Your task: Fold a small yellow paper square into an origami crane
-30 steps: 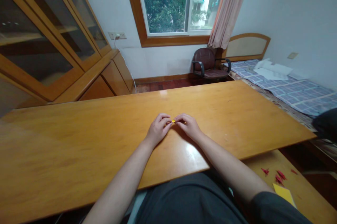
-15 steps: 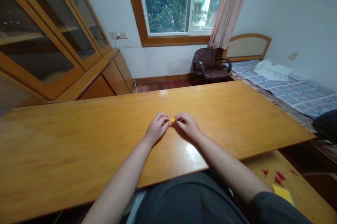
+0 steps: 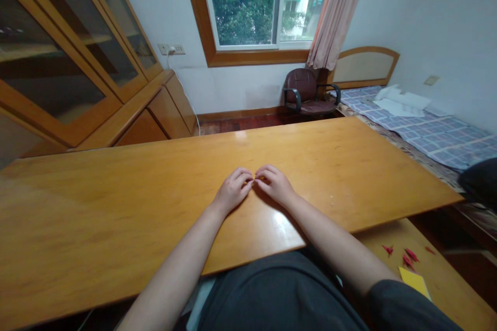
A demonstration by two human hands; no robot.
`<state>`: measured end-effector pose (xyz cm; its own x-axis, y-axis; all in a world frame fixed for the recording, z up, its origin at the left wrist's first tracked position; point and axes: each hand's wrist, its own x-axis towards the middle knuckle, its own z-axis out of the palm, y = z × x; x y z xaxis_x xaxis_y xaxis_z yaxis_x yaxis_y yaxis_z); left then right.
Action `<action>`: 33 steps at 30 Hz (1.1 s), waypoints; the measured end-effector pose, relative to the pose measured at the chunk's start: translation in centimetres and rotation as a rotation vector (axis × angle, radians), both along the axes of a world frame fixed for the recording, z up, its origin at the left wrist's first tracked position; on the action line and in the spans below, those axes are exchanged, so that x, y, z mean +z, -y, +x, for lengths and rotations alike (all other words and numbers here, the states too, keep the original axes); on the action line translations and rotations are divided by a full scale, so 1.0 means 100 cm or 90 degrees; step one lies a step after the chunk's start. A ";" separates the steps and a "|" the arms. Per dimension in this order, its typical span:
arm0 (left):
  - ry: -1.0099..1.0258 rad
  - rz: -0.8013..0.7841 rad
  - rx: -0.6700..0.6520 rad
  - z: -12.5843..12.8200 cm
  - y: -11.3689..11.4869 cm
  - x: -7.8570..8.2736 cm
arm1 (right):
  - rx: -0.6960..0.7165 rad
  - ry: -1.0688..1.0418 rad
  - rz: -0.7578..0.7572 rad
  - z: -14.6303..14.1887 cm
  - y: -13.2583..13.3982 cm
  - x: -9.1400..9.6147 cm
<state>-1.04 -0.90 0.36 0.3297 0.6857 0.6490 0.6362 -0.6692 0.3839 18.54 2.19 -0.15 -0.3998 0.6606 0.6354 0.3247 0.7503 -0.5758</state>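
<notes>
A small piece of folded yellow paper [image 3: 253,180] shows between my fingertips over the middle of the wooden table [image 3: 116,206]. My left hand [image 3: 234,188] pinches it from the left, with thumb and fingers bent together. From the right, my right hand [image 3: 275,185] closes on it as well, and the fingertips of both hands nearly meet. Most of the paper is hidden by the fingers, so its exact folded shape cannot be made out.
On a lower wooden surface [image 3: 382,238] at the right lie several small red folded-paper pieces [image 3: 407,257] and a yellow paper stack [image 3: 414,282]. A brown armchair [image 3: 305,91] stands beyond the table. A glass-door cabinet [image 3: 73,61] is at left, a bed [image 3: 435,129] at right.
My hands have come closer together, and less of the yellow paper shows between them. The view has shifted slightly.
</notes>
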 end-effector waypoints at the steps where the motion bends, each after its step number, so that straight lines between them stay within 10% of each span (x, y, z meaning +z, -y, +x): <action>1: 0.002 0.000 -0.002 0.000 0.000 0.000 | -0.001 -0.001 0.003 0.000 0.000 0.000; 33: -0.029 -0.009 -0.010 -0.003 -0.001 0.008 | 0.004 0.092 0.068 0.014 -0.006 0.008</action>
